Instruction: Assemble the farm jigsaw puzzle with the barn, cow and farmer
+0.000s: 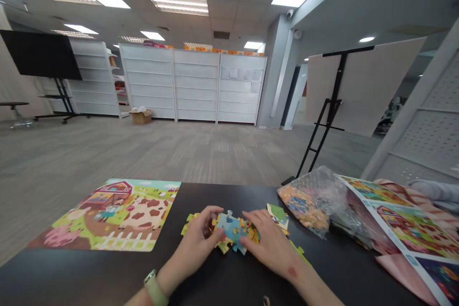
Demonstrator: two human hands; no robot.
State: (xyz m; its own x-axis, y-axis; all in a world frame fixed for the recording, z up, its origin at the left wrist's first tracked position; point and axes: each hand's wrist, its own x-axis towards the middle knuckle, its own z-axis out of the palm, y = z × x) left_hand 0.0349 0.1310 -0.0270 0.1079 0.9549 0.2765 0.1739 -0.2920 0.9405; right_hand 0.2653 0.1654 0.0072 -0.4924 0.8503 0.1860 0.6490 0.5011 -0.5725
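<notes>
A small group of jigsaw puzzle pieces (232, 230), blue, yellow and green, lies on the black table between my two hands. My left hand (201, 234), with a pale green watch band (157, 289) at its wrist, grips the group's left side between thumb and curled fingers. On the right side, my right hand (265, 238) grips it with thumb and fingers. More puzzle pieces show partly behind both hands. Just past my right fingers lies a green and cream piece (278, 216). The undersides of the pieces and some fingertips are hidden.
A farm picture sheet (139, 215) with a cow and barn lies at left. To the right are a clear plastic bag of loose puzzle pieces (304, 203) and printed picture sheets (412, 234). Beyond the table (107, 275) stand an easel (332, 105) and white shelves (195, 86).
</notes>
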